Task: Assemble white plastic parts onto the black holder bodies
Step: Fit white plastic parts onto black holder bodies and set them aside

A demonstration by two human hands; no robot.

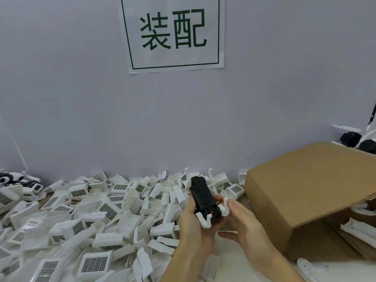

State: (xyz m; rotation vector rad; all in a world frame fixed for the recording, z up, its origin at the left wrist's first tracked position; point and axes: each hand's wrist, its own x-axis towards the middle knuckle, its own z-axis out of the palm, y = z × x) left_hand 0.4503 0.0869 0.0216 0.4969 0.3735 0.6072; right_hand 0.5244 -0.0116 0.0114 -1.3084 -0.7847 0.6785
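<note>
I hold a black holder body [203,197] over the table, its long axis pointing away from me. My left hand [192,222] grips it from the left and below. My right hand [240,222] grips its right lower end, fingers by a white hooked part [224,207] sitting on that side. A second white hooked part [204,220] sits on the body's near left corner. A small red dot shows on the body's near end. A large heap of white plastic parts [91,216] with grid panels covers the table to the left.
An open cardboard box [309,192] stands at the right, with white parts visible inside its opening [358,231]. Assembled black and white pieces [355,139] lie behind it by the wall. A paper sign [173,33] hangs on the wall. A round white part [304,268] lies at the bottom right.
</note>
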